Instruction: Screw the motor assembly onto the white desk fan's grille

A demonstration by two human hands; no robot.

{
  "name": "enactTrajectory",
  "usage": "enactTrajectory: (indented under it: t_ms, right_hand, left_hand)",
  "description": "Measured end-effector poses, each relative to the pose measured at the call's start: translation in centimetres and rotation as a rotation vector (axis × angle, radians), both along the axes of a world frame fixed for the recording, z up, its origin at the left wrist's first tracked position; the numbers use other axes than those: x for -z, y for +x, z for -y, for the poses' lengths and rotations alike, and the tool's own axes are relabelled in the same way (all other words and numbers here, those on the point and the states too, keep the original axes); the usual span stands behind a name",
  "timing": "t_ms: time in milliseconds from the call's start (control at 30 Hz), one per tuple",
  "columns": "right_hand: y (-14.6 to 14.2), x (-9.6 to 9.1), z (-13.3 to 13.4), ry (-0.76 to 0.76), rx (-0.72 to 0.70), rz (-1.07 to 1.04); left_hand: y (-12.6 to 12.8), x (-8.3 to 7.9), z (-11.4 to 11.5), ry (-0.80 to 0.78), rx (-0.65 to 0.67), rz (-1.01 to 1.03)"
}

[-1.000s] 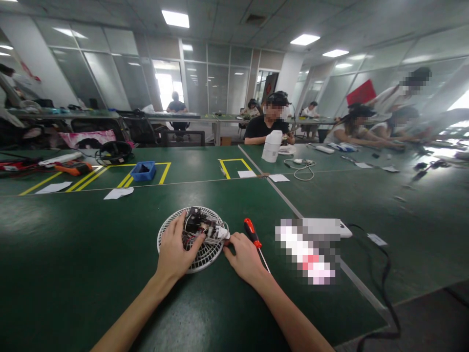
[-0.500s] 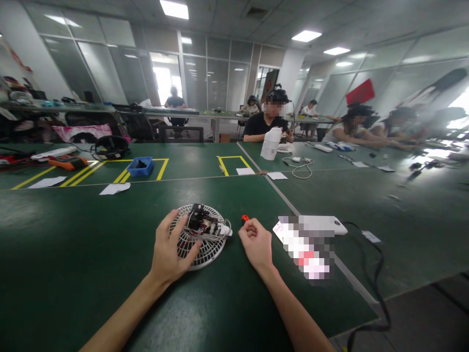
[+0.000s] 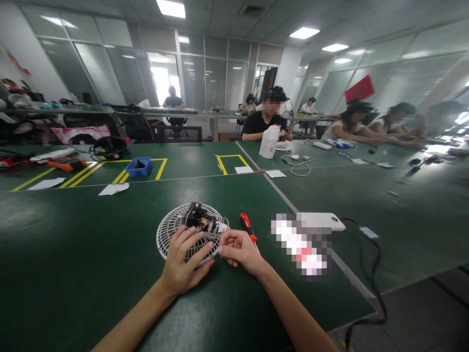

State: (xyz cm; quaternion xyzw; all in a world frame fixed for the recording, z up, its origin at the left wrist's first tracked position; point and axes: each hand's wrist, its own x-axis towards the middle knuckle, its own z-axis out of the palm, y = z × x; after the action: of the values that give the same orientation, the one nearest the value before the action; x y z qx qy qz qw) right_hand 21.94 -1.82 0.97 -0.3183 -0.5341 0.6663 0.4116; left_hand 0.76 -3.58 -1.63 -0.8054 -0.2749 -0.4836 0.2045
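A round white fan grille (image 3: pixel 165 235) lies flat on the green table, with a black and white motor assembly (image 3: pixel 200 217) and thin wires on top. My left hand (image 3: pixel 183 266) rests over its near edge, fingers spread and extended, partly covering the ribs. Close to the grille's right edge is my right hand (image 3: pixel 240 250), its thumb and fingers pinched together. Anything between those fingertips is too small to make out. Just beyond the right hand lies a red and black screwdriver (image 3: pixel 247 226), its shaft partly hidden by that hand.
To the right are a blurred-out bright device (image 3: pixel 293 239) and a white power bank-like block (image 3: pixel 318 221) with a black cable (image 3: pixel 379 274). A blue bin (image 3: pixel 139 167), papers and a white bottle (image 3: pixel 269 142) stand farther back. A co-worker (image 3: pixel 256 124) sits opposite.
My right hand has moved left from beside the screwdriver to the grille's edge, uncovering the screwdriver. My left hand has slid right and nearer along the grille.
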Motion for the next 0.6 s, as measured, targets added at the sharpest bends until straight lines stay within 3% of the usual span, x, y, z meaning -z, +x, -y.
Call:
enactTrajectory:
  t_ms: [200,600]
  right_hand:
    - [-0.89,0.45,-0.01,-0.027,-0.091,0.060]
    - [-1.07,0.67,-0.14,-0.024,-0.054,0.066]
  left_hand:
    - [-0.04,-0.20,0.13,0.018,0.036,0.000]
    - [-0.09,-0.68,-0.03,0.014,0.008,-0.007]
